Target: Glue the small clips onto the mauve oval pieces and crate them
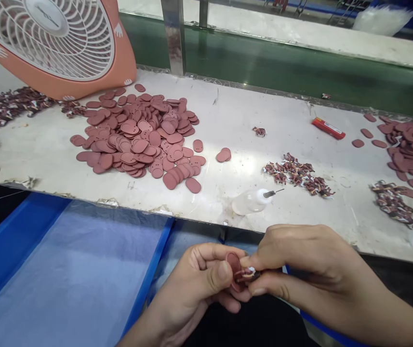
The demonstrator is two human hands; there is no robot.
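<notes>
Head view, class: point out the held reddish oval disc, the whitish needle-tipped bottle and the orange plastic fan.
Reddish oval disc [233, 261]: head view, upper part.
Whitish needle-tipped bottle [248, 202]: head view, body.
Orange plastic fan [57, 46]: head view, white grille.

Left fingers [218, 251] pinch oval disc [233, 261]; right fingers [262, 257] hold small figurine [246, 275].

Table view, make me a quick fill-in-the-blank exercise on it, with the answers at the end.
1. A reddish-brown disc is held in the ____ hand.
2. A small figure is pinched by the ____ hand.
3. The fan stands in the picture's top ____ corner.
4. The bottle is tipped with a thin ____.

Missing words: left; right; left; needle.
</notes>
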